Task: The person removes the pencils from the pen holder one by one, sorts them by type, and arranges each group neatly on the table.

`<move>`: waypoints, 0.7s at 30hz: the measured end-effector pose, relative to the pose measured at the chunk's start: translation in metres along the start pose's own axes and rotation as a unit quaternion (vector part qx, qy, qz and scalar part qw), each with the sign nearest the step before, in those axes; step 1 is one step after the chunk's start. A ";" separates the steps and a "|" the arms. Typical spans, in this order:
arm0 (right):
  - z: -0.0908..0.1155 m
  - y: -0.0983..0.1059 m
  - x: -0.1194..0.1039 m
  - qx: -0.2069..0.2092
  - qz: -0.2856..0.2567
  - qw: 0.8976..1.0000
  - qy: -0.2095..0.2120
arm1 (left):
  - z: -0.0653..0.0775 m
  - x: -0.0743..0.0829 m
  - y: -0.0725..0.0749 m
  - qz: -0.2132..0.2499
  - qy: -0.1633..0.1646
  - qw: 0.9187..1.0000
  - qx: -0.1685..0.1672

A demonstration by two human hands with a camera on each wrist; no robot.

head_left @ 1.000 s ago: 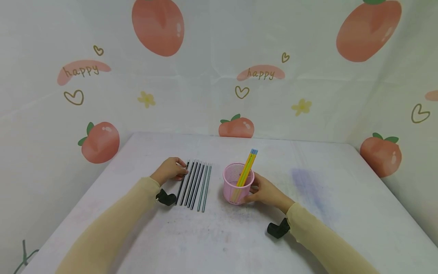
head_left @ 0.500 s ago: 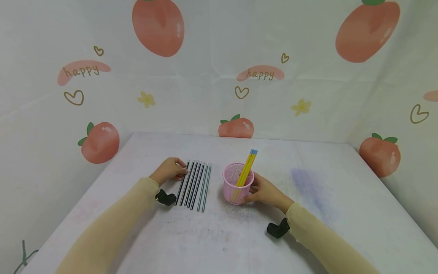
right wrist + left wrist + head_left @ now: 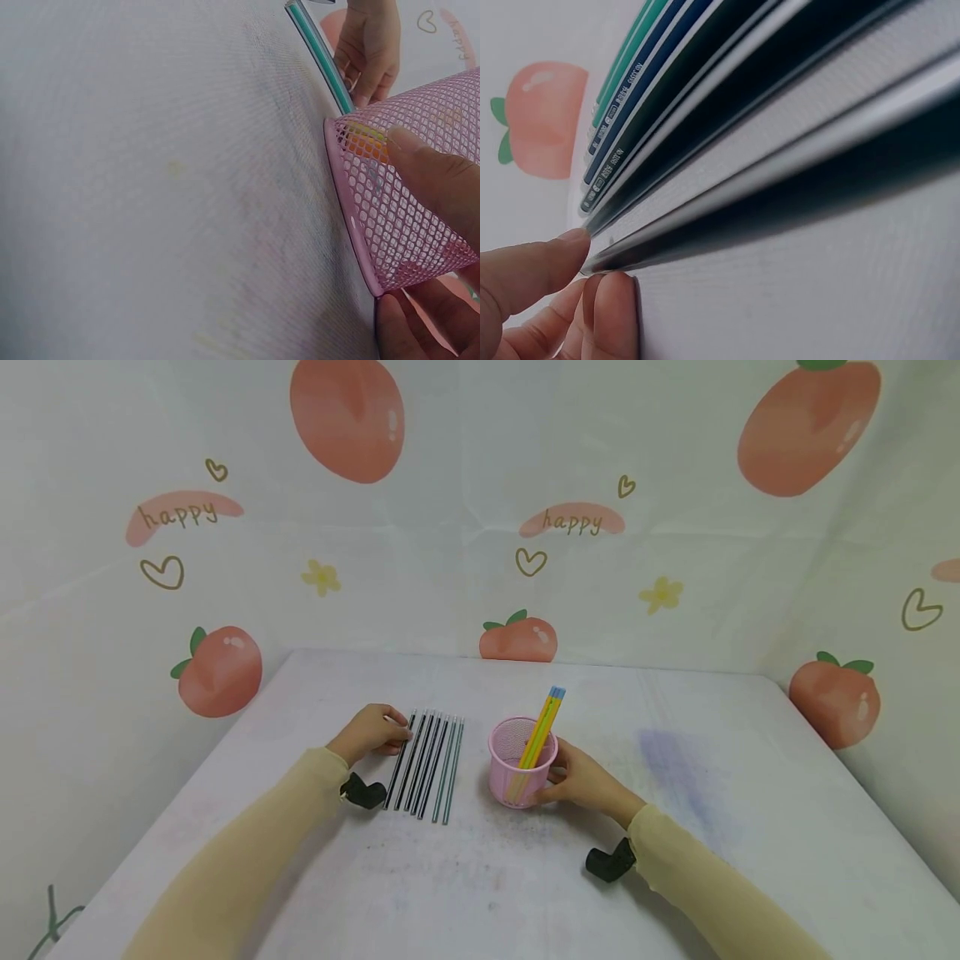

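Note:
A row of slim pencils [image 3: 425, 764] lies side by side on the table, dark ones on the left and two green ones on the right. At the far end of the leftmost dark pencil [image 3: 780, 206], my left hand [image 3: 372, 730] pinches it between thumb and fingertips. To the right of the row stands a pink mesh pencil cup [image 3: 501, 777], upright. Several yellow pencils [image 3: 542, 727] with blue ends lean to the right inside it. My right hand [image 3: 588, 783] holds the cup from its right side, thumb [image 3: 431, 169] on the mesh and fingers curled behind.
The white table [image 3: 465, 902] has a bluish smudge [image 3: 678, 777] at right. A pale backdrop [image 3: 450, 560] printed with peaches stands behind and at both sides. A black wrist mount [image 3: 365, 793] sits close to the near ends of the pencils, another [image 3: 611, 862] below the right hand.

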State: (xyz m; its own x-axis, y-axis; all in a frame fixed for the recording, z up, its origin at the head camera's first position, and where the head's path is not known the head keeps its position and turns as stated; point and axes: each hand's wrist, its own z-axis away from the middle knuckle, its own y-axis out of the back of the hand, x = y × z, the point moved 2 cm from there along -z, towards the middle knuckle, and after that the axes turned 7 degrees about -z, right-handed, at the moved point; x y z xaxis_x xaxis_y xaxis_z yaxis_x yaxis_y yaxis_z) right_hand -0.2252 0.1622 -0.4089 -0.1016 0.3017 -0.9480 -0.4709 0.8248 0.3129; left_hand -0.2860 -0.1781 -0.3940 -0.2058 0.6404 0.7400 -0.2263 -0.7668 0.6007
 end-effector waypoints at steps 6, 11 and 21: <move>0.000 0.000 0.000 0.001 0.000 1.000 0.002 | -0.002 0.000 0.003 0.007 0.000 1.000 0.001; 0.001 0.000 0.000 0.001 -0.003 1.000 0.001 | -0.002 0.007 0.008 0.024 0.005 1.000 0.008; -0.002 0.000 0.002 0.005 -0.005 1.000 -0.014 | 0.012 0.046 0.013 0.075 -0.052 0.996 0.017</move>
State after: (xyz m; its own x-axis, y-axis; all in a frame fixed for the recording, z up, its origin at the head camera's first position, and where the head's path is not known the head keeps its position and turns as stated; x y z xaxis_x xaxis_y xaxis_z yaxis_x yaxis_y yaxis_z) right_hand -0.2273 0.1620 -0.4104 -0.0720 0.3074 -0.9488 -0.4632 0.8322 0.3048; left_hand -0.2867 -0.1592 -0.3491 -0.1356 0.5113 0.8486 -0.1666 -0.8561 0.4892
